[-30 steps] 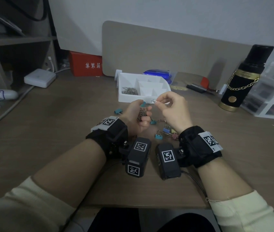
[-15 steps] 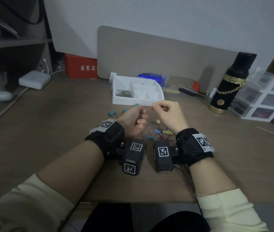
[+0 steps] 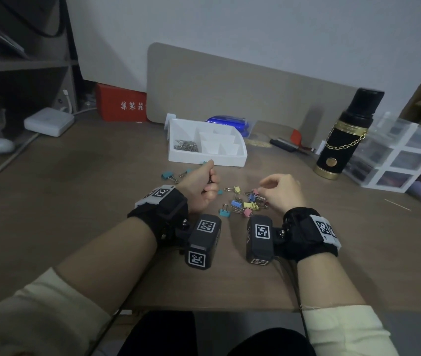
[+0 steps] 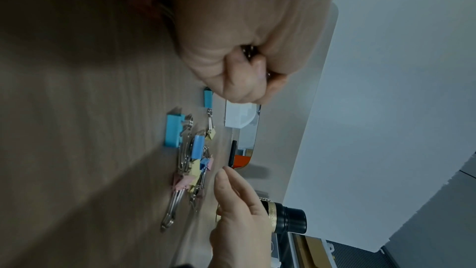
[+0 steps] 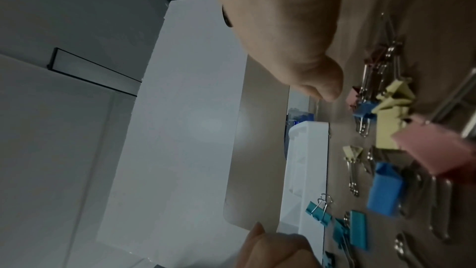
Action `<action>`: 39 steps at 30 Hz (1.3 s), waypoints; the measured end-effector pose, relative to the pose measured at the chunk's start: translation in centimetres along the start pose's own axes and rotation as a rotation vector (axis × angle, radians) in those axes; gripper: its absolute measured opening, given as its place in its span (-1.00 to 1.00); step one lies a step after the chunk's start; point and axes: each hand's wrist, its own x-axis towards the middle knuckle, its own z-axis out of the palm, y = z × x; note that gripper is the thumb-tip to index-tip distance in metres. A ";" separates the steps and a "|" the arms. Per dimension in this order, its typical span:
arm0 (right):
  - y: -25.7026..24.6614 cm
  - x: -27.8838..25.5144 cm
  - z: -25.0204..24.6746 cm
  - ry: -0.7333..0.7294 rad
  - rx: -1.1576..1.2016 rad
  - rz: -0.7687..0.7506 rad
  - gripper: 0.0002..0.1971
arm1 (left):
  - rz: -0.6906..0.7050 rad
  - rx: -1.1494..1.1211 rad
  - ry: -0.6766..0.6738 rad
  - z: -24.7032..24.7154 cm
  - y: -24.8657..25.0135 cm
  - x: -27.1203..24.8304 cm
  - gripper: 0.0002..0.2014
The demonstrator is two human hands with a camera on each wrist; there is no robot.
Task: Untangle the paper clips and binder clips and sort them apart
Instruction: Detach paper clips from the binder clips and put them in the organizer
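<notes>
Your left hand (image 3: 199, 187) is making a fist above the table (image 3: 75, 201), its grip closing narrowly on a few metal paper clips (image 4: 248, 50) that glint between the curled fingers. Your right hand (image 3: 282, 191) is hovering just over the pile of binder clips (image 3: 242, 202), fingers loosely bent, grip holding nothing. More paper clips are lying in the left compartment of the white tray (image 3: 205, 159).
</notes>
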 end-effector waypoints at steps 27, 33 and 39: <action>-2.8 0.0 1.2 -0.133 0.266 -0.167 -0.82 | 0.004 0.017 0.027 0.0 -0.2 0.3 -0.60; -1.4 0.5 0.4 -0.029 0.026 -0.043 -0.90 | -0.006 0.021 -0.003 -0.2 -0.2 0.7 -0.61; -1.0 0.0 0.4 -0.211 -0.025 0.062 -0.89 | -0.006 0.019 0.012 -0.1 -0.1 0.5 -0.60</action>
